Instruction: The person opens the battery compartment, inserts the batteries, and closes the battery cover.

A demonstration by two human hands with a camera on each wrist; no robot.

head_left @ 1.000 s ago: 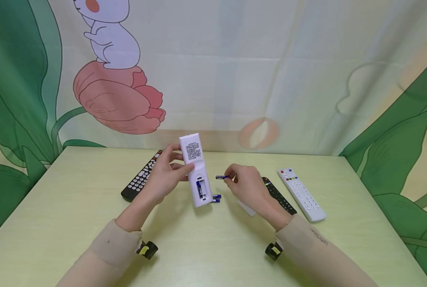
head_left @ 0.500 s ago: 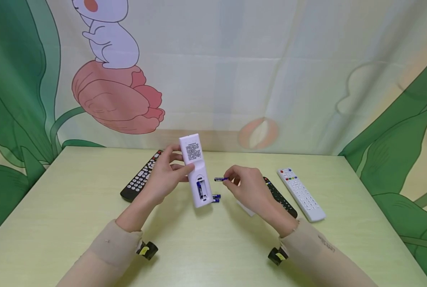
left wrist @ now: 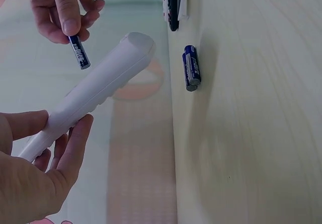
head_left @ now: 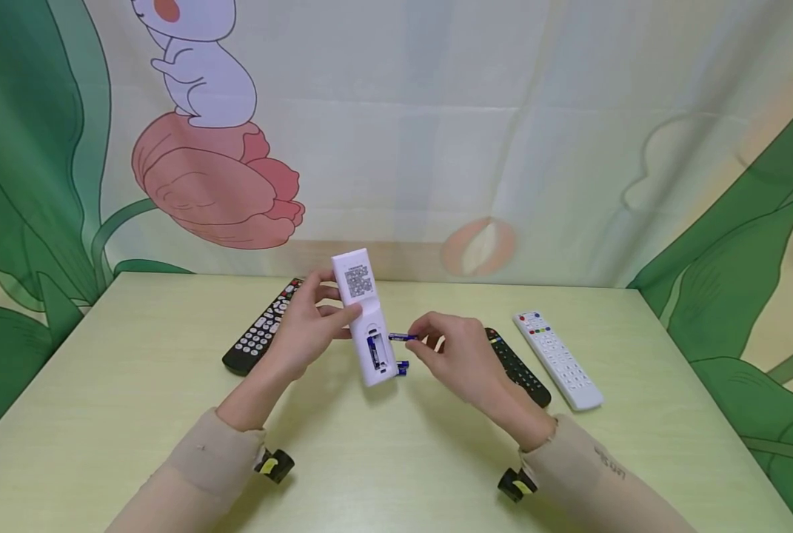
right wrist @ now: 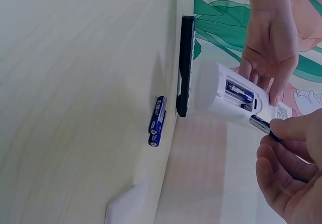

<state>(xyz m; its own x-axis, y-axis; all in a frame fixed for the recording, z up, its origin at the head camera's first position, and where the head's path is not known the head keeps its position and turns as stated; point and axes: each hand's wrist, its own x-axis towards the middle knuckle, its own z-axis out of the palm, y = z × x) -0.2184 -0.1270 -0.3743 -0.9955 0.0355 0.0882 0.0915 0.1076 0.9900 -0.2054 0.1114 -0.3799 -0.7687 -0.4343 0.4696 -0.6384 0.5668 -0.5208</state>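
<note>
My left hand [head_left: 308, 326] grips a white remote control [head_left: 354, 311] by its sides, raised above the table with its back facing me. Its battery compartment [right wrist: 239, 94] is uncovered, and one blue battery [right wrist: 238, 91] lies inside, with an unfilled slot beside it. Between thumb and fingers my right hand [head_left: 454, 357] pinches a second blue battery [head_left: 401, 337], its free end close to the compartment's right edge. Two more batteries [left wrist: 191, 68] lie side by side on the table below, partly hidden behind the remote in the head view.
A black remote [head_left: 260, 333] lies behind my left hand. To the right are another black remote [head_left: 521, 370], partly covered by my right hand, and a white remote [head_left: 559, 361]. A white piece [right wrist: 126, 204] rests on the table [head_left: 396, 474]. A printed curtain [head_left: 383, 148] hangs behind.
My right hand has moved the pinched battery left and slightly down, up to the remote's edge. The left hand and the white remote have stayed almost still.
</note>
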